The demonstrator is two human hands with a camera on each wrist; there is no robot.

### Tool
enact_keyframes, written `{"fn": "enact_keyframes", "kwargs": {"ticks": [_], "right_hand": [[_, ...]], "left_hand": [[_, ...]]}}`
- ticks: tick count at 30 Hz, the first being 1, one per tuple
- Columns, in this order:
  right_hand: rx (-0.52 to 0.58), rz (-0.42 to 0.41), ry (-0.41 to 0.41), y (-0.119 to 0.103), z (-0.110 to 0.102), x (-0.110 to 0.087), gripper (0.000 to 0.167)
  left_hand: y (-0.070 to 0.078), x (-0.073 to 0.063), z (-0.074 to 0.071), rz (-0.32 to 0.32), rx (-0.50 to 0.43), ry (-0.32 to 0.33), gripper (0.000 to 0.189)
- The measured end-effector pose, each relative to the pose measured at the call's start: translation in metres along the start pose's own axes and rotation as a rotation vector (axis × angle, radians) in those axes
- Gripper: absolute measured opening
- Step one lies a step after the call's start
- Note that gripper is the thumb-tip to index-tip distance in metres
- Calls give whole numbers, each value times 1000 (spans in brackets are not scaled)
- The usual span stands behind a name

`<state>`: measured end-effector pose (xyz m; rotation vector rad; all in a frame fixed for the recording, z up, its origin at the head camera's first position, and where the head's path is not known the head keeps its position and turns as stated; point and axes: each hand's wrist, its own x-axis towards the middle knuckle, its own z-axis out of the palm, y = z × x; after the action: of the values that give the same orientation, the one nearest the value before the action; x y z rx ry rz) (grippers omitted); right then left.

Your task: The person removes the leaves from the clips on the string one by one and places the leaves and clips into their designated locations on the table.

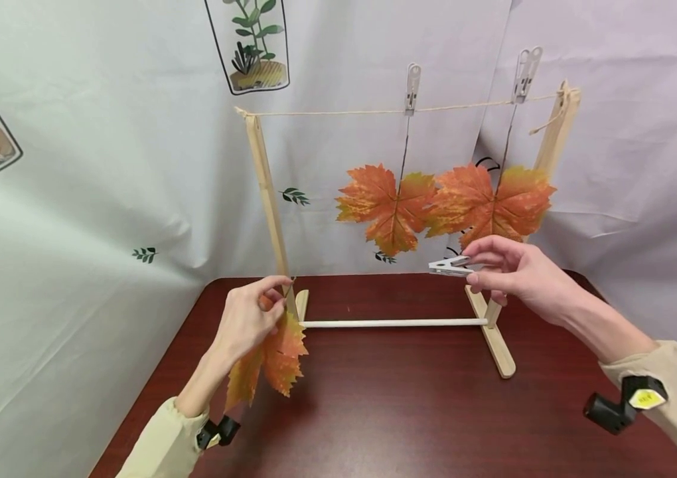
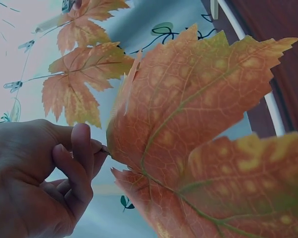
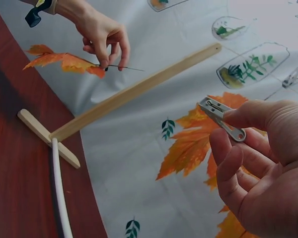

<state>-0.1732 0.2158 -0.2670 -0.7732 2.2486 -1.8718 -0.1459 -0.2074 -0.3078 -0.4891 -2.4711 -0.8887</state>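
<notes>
My left hand [image 1: 253,316] pinches the thin stem of an orange and yellow artificial maple leaf [image 1: 281,355], which hangs below the fingers beside the rack's left post. In the left wrist view this leaf [image 2: 188,109] fills much of the picture. Between thumb and fingers, my right hand [image 1: 514,269] holds a pale clothespin [image 1: 451,267] in front of the hanging leaves. The right wrist view shows that clothespin [image 3: 221,118] gripped at its handle end. Two similar leaves, one in the middle [image 1: 395,209] and one at right [image 1: 494,202], hang by their stems from clothespins on the string.
A wooden rack with a left post [image 1: 268,192], a right post [image 1: 556,136] and a white lower bar [image 1: 395,323] stands on the dark red table [image 1: 398,398]. Twine [image 1: 326,113] spans the post tops. Behind is a white printed cloth [image 1: 135,133].
</notes>
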Motion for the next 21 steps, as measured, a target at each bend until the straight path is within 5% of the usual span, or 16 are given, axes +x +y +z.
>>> {"fn": "enact_keyframes", "kwargs": {"ticks": [21], "right_hand": [[37,63,57,49,0,-38,29]], "left_hand": [[-17,-24,9,-27,86,-100,32]]}}
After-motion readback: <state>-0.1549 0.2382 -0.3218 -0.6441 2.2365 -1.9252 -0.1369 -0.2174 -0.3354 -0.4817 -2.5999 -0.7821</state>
